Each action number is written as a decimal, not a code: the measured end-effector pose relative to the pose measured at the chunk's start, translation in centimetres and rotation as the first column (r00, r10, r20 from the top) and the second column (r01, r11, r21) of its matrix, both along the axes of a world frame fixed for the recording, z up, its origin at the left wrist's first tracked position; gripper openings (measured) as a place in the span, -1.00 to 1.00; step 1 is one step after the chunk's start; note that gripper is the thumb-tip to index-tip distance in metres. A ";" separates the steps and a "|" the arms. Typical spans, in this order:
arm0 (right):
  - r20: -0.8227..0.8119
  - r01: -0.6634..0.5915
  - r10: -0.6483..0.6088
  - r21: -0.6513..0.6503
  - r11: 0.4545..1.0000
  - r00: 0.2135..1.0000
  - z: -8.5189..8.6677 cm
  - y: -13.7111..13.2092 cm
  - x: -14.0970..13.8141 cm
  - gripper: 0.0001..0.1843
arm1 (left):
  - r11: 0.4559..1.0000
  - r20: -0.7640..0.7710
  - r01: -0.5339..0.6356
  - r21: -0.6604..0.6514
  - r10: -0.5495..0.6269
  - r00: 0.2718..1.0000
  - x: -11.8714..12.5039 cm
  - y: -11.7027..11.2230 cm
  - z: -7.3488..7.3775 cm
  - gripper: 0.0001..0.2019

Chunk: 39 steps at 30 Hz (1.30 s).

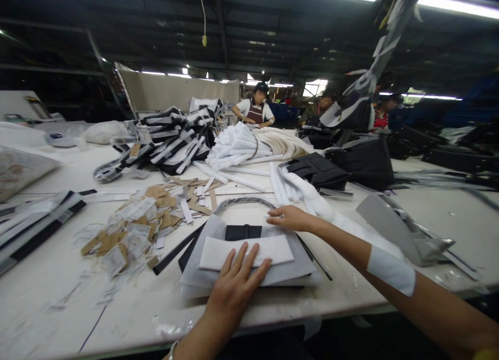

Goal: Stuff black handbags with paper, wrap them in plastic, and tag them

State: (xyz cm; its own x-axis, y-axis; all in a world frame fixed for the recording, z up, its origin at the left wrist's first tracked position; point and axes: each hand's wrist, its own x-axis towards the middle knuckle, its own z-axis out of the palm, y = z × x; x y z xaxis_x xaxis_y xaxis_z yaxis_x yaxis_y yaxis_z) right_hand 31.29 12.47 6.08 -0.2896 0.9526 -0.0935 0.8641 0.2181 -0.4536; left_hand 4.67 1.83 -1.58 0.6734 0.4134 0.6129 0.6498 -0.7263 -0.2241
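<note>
Bag [235, 233] on counter [144, 313], paper [290, 275] and foam pad [219, 252] already over it, paper seemingly not closed; your left grip [235, 285] spread flat on pad, right grip [291, 218] by bag's handle [242, 200], hold unclear

Matt foam-like pad [277, 249], matt tissue paper [286, 275]

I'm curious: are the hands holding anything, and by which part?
The left hand lies spread on the white pad, not grasping it. Whether the right hand grips the handle by its right side cannot be told.
</note>
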 end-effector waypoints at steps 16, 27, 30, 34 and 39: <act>0.122 0.001 0.000 -0.008 1.000 0.993 0.1 2.8 -0.3 -0.67 | 1.000 -0.025 0.001 0.002 -0.001 1.000 -0.3 0.2 -0.1 -0.51; 0.259 0.030 -0.080 0.191 0.981 0.963 -1.7 6.4 -0.8 -0.77 | 1.000 0.052 -0.022 -0.017 0.023 0.998 0.1 0.0 -0.7 -0.54; 0.298 0.030 -0.102 0.236 0.971 0.949 -1.9 7.1 -0.9 -0.72 | 1.000 0.028 -0.009 -0.009 0.009 1.000 0.0 0.1 -0.6 -0.53; 0.344 0.011 -0.115 0.289 0.957 0.932 -1.7 7.7 -1.3 -0.66 | 1.000 0.055 -0.018 -0.015 0.019 0.998 0.1 0.2 -0.9 -0.54; 0.371 -0.038 -0.111 0.372 0.928 0.922 -1.7 8.0 -1.8 -0.65 | 0.999 0.123 -0.026 0.023 0.023 0.992 0.5 0.3 -1.4 -0.57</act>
